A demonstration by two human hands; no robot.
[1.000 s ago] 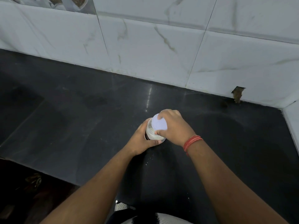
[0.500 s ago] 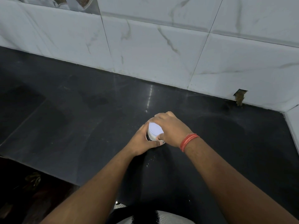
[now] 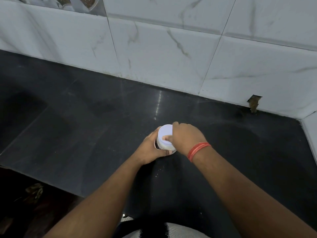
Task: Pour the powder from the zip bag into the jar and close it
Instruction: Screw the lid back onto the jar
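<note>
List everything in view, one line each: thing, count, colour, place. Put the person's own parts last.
jar: one, clear with pale contents and a dark label, standing on the countertop at centre.
lid: one, white, on top of the jar.
powder specks: a few, white, on the countertop just in front of the jar.
countertop: one, black, glossy, across the middle.
wall tiles: several, white marble pattern, behind the countertop.
tile gap: one, brown, at the wall's base, right.
thread band: one, red, round the right wrist.
left hand: one, its grip round the jar's side.
right hand: one, fingers curled over the lid.
</note>
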